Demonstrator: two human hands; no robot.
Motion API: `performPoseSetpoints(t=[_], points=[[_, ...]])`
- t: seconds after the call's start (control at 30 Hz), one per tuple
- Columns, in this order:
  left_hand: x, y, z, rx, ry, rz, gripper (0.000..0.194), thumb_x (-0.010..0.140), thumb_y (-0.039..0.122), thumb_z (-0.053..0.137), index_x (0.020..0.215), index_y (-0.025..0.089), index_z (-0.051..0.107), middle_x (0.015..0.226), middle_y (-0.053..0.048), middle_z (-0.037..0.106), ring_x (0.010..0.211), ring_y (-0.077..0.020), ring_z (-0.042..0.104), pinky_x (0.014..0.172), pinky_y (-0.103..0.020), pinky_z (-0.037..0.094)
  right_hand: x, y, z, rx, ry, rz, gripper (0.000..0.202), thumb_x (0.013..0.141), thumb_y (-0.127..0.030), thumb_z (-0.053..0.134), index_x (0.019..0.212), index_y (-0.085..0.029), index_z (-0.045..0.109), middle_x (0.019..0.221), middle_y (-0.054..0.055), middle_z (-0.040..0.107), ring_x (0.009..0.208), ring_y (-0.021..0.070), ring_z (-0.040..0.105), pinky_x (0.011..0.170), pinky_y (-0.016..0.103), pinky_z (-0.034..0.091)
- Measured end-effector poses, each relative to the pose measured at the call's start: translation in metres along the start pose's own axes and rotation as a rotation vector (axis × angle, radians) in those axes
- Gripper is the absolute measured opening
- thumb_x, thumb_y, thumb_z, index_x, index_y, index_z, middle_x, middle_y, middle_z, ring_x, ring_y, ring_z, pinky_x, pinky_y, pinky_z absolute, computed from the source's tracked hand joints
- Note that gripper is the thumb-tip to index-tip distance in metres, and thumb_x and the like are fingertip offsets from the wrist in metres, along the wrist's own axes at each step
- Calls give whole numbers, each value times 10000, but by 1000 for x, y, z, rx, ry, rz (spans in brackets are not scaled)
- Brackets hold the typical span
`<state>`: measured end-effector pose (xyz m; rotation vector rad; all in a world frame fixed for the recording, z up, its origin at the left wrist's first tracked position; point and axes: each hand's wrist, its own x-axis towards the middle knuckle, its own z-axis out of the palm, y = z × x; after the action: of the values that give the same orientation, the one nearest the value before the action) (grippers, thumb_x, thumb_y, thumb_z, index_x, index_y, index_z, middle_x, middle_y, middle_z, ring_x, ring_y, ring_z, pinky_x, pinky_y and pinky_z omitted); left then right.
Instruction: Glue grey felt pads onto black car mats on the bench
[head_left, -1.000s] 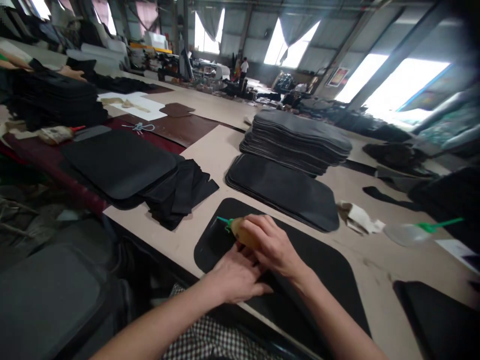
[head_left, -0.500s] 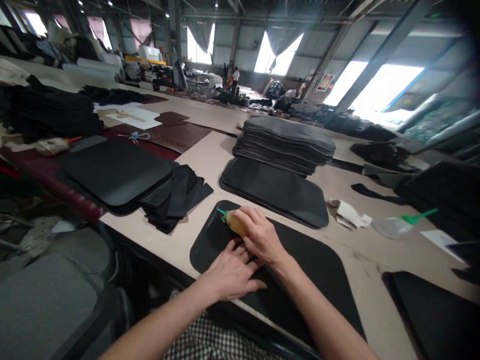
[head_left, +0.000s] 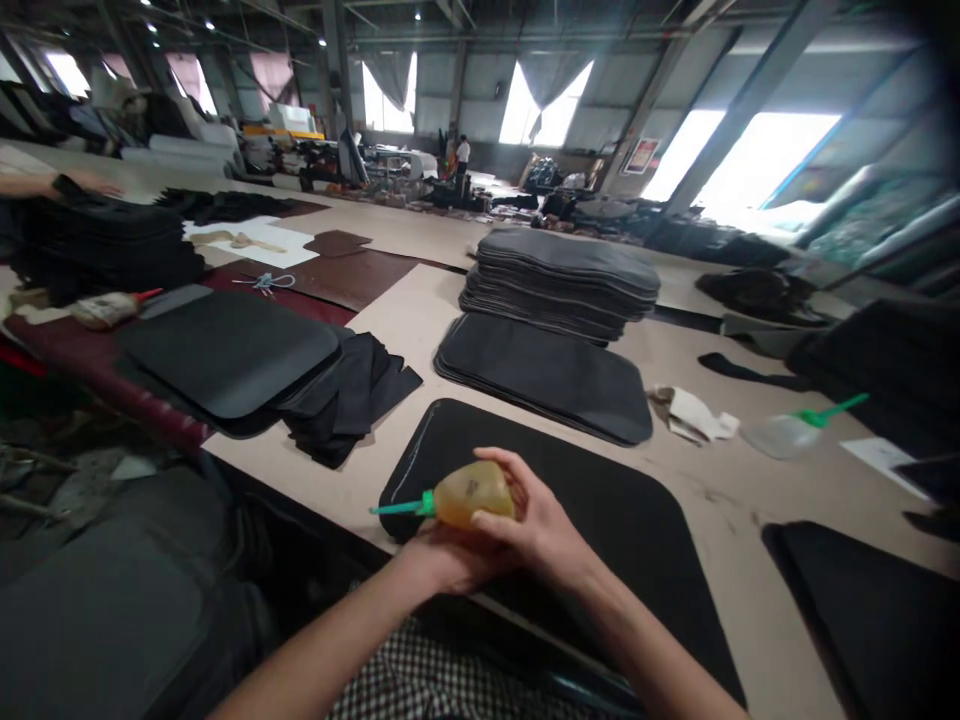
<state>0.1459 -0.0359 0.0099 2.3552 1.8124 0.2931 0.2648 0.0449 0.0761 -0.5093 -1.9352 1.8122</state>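
Note:
My right hand (head_left: 544, 520) is wrapped round a yellowish glue bottle (head_left: 469, 493), whose green nozzle points left. Beneath the bottle lies my left hand (head_left: 450, 560); its fingers are hidden behind the bottle and my right hand. Both hands are over a black rounded panel (head_left: 615, 510) at the table's near edge. A thin, pale glue line runs along the panel's left edge, and the nozzle tip is at its near left corner.
Behind the panel are a low stack of black panels (head_left: 540, 375) and a taller grey-black stack (head_left: 559, 280). Black strips (head_left: 360, 390) and more panels (head_left: 232, 350) lie left. A clear bottle (head_left: 784, 433) lies right. Another person's arm (head_left: 60, 185) reaches in at far left.
My right hand has drawn the glue bottle toward me, from the panel's far left corner to the near one. A pale line now shows along that edge. My left hand has moved under the bottle.

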Motion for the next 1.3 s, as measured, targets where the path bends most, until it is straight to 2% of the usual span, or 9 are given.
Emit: performPoseSetpoints(t=[0.13,0.27,0.33,0.47,0.67,0.8,0.9,1.1,1.3], points=[[0,4,-17,-39,138,11,617,1004,637,312,1479,266,445,1544,-93,487,1470,-272,375,1216,-500,294,18,5,-24,578,207,146,470,812,-433,800,1206,-227,645,1145,72,710,971,205,676,829,303,561],[1,4,-22,-50,197,58,612,1012,613,328,1511,268,409,1615,-93,389,1520,-258,291,1234,-518,251,39,5,-56,735,245,189,375,814,-454,744,1104,-236,652,1114,80,714,925,231,681,646,306,557],[2,3,-20,-53,189,55,615,1014,613,315,1512,264,411,1615,-94,391,1523,-257,290,1234,-522,253,52,5,-65,627,248,175,389,855,-530,660,1107,-236,625,1145,100,704,922,258,687,578,314,530],[2,2,-17,-57,173,53,613,1013,618,306,1505,270,419,1621,-90,385,1526,-259,287,1232,-533,264,80,7,-68,86,376,61,543,899,-698,481,1180,-237,538,1142,115,689,878,262,698,537,302,503],[4,1,-14,-77,173,44,607,1002,622,347,1500,283,420,1625,-87,378,1524,-266,292,1226,-548,287,111,6,-69,-237,463,-49,832,645,-487,845,1336,-207,475,1155,92,672,1024,253,673,874,389,553],[10,-1,-17,-49,182,22,586,1008,561,410,1521,280,381,1639,-99,345,1504,-269,330,1198,-536,343,120,-6,-73,-427,444,-69,718,595,-449,888,1199,-190,597,1096,73,693,1012,257,664,916,398,517],[17,-3,-18,16,211,7,570,1012,538,416,1513,266,398,1640,-120,335,1505,-279,325,1184,-543,355,122,-16,-73,-553,451,-105,656,608,-456,888,1148,-208,610,1080,56,682,1020,263,639,932,406,486],[27,-9,-6,125,160,-45,655,976,650,390,1511,273,411,1633,-139,346,1514,-304,304,1185,-590,329,124,-22,-66,-952,412,-177,620,823,-614,711,1272,-239,507,1207,100,643,1033,297,643,876,423,482],[26,-10,0,136,193,-38,641,989,633,373,1514,268,413,1603,-136,397,1509,-307,309,1179,-610,325,131,-13,-60,-1012,365,-230,531,836,-455,755,1244,-232,498,1212,77,603,1063,240,630,863,337,483]])
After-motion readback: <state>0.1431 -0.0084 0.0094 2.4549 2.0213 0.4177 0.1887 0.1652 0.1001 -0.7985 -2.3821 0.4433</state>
